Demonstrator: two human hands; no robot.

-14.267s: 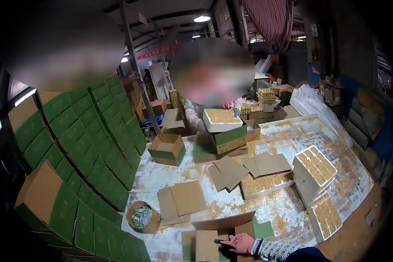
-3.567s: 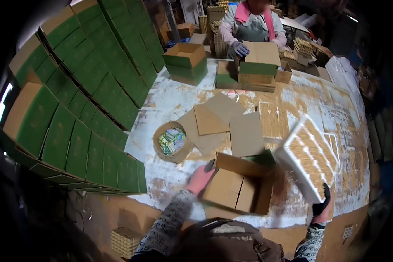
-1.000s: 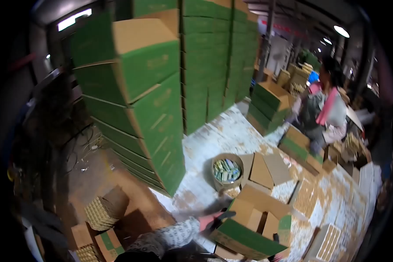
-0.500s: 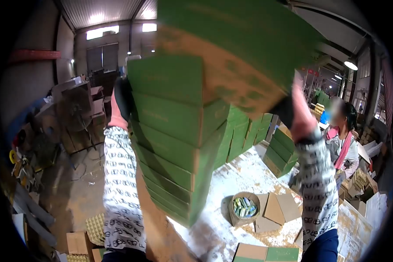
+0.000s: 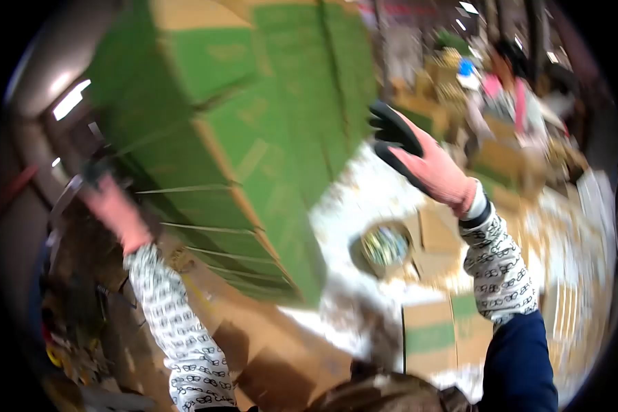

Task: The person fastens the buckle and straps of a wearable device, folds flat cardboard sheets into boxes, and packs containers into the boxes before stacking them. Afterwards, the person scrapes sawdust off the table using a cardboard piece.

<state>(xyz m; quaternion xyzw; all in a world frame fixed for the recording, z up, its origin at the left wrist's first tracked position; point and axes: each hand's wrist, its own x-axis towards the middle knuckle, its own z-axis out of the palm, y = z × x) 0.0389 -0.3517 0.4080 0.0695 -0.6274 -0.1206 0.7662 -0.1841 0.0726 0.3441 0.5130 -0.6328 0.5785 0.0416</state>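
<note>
Both my hands wear pink gloves with black fingers. My right hand (image 5: 426, 159) is raised over the table, thumb and fingers apart, holding nothing. My left hand (image 5: 113, 206) hangs in the air left of the tall stack of green boxes (image 5: 230, 161); its fingers are smeared by motion. A closed brown and green box (image 5: 429, 335) lies on the table below my right hand. Left of my right forearm is a round container (image 5: 367, 250) filled with small packets, beside flat cardboard sheets (image 5: 438, 233).
A co-worker (image 5: 511, 103) stands across the table (image 5: 336, 220) behind a brown and green box (image 5: 498, 165). A white tray (image 5: 565, 312) lies at the right. Brown cardboard (image 5: 275, 378) is low at the left of the table.
Both hands have come away from the stack, and the box that was lifted at its top is no longer between them. The view has tilted down, showing more of the closed box on the table.
</note>
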